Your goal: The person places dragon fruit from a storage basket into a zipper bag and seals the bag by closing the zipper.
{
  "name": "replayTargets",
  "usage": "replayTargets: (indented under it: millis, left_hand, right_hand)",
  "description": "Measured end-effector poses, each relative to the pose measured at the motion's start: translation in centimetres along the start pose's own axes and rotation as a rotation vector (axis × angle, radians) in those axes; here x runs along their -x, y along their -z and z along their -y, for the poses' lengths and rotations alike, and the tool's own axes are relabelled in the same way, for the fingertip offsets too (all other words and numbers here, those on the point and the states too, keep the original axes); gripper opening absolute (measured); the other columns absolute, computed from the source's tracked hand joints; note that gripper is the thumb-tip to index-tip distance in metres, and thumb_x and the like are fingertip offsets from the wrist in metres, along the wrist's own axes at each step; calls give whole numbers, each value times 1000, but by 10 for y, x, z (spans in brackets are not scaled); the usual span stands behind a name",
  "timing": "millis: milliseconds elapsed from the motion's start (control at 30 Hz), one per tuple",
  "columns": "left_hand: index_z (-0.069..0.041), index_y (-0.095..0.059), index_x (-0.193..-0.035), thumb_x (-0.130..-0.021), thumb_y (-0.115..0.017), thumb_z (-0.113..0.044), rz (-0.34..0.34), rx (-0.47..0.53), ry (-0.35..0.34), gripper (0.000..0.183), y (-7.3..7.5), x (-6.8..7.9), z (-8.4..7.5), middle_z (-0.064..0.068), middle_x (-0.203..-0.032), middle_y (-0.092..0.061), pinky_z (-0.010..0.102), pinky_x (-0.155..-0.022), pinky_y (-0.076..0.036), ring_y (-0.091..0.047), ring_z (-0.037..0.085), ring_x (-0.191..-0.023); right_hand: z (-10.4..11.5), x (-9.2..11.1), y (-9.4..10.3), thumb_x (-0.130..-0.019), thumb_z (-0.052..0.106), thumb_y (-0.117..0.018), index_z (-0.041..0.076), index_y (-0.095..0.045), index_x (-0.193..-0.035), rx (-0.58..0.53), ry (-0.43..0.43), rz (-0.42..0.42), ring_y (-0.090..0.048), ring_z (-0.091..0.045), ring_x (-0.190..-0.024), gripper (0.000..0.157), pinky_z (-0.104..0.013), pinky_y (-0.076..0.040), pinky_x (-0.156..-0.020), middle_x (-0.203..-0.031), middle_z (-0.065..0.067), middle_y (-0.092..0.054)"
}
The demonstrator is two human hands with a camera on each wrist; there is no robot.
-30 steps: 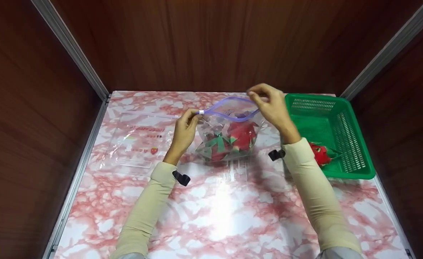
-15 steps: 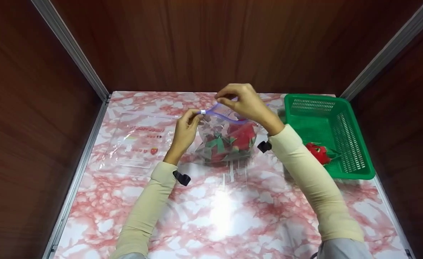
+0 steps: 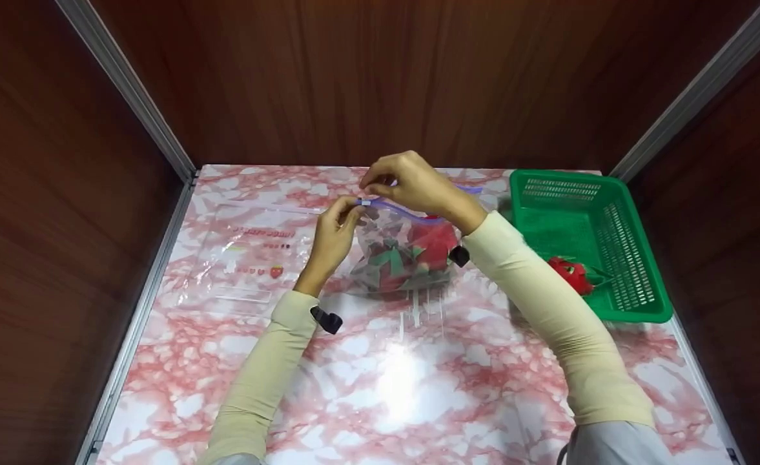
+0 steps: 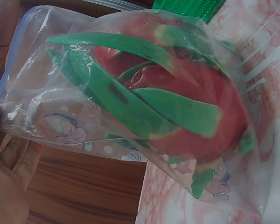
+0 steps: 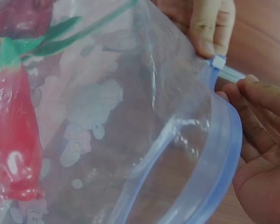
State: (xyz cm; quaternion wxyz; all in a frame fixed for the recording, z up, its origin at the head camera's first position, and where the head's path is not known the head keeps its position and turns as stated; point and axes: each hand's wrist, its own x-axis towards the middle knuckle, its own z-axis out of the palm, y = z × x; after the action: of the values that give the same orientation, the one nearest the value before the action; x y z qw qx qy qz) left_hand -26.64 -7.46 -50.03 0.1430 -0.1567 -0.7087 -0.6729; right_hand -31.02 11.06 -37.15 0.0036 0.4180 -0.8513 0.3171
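A clear zip bag [image 3: 367, 258] with a purple-blue zip edge [image 5: 235, 140] holds red dragon fruits [image 3: 434, 244] with green scales, plainly seen through the film in the left wrist view. My left hand [image 3: 333, 236] pinches the bag's left top corner beside the white slider [image 5: 219, 62]. My right hand [image 3: 412, 184] hovers just above that slider, fingers bent, fingertips close to it but seemingly apart in the right wrist view. Between the two zip edges the bag's mouth still gapes. Part of the mouth is hidden behind my right hand in the head view.
At right stands a green basket [image 3: 660, 284] with one dragon fruit [image 3: 572, 276] inside. A flat clear bag with red print [image 3: 244, 258] lies left on the marbled table [image 3: 328, 394]. Dark wood panels [image 3: 380, 77] enclose the back and sides.
My right hand has let go of the bag's right side and moved left along the zip to the slider. My left hand has stayed at the corner. The bag's mouth has narrowed.
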Motion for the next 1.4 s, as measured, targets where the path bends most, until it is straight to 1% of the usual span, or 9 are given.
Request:
replayTargets:
  millis: [133, 267, 367, 500, 767, 1033, 1200, 1400]
  left_hand:
    - [9, -66, -111, -107, -60, -3, 6, 0, 0, 14, 0, 1, 0, 23, -104, -75, 39, -88, -64, -74, 33, -94]
    - [8, -66, -113, -108, -58, -1, 12, 2, -3, 13, 1, 1, -1, 22, -105, -74, 37, -88, -65, -74, 31, -95]
    - [8, -67, -112, -107, -59, -2, 9, -11, -13, 14, 1, 1, -1, 21, -103, -75, 34, -87, -65, -74, 25, -93]
    - [8, -68, -111, -107, -61, -5, 2, -26, -16, 15, 2, 0, -1, 21, -102, -76, 31, -87, -64, -74, 23, -91]
    - [4, -71, -112, -108, -60, -10, 1, -27, 5, 19, 3, 1, -3, 19, -100, -78, 31, -87, -63, -74, 24, -92]
    - [6, -72, -109, -106, -63, -9, -22, -56, -3, 19, 3, 0, -3, 21, -97, -78, 35, -83, -64, -75, 32, -87]
    - [7, -73, -107, -106, -65, -7, -40, -85, -19, 17, 3, 0, -4, 20, -93, -78, 30, -77, -63, -75, 32, -82]
    - [9, -74, -104, -104, -66, -5, -62, -108, -41, 16, 1, -1, -4, 22, -91, -77, 19, -70, -55, -73, 30, -78]
  right_hand:
    - [1, -3, -6, -101, 10, -74, 3, -82, -109, 16, 10, 40, -76, -24, -95, 13, -38, -66, -87, -108, -11, -81]
    - [2, -5, -9, -101, 9, -74, 3, -81, -108, 27, 32, 70, -76, -24, -95, 12, -38, -66, -85, -108, -12, -80]
    - [3, -5, -10, -101, 7, -73, 3, -81, -108, 37, 34, 79, -75, -25, -94, 11, -38, -66, -84, -108, -13, -80]
    - [1, -5, -12, -101, 6, -73, 2, -80, -106, 41, 28, 76, -74, -25, -90, 10, -37, -65, -81, -107, -13, -79]
    - [-1, -3, -13, -100, 5, -74, 1, -80, -103, 38, 11, 71, -72, -24, -85, 9, -36, -64, -78, -104, -14, -80]
    - [-1, -1, -13, -99, 4, -73, -2, -79, -103, 39, 22, 65, -74, -26, -85, 10, -38, -66, -77, -101, -16, -79]
    - [-2, 0, -13, -97, 2, -72, -2, -78, -101, 38, 21, 61, -73, -25, -84, 9, -36, -64, -76, -100, -16, -78]
    - [-4, 1, -14, -97, 3, -72, -1, -79, -102, 35, 23, 61, -72, -24, -85, 9, -36, -65, -77, -100, -15, -78]
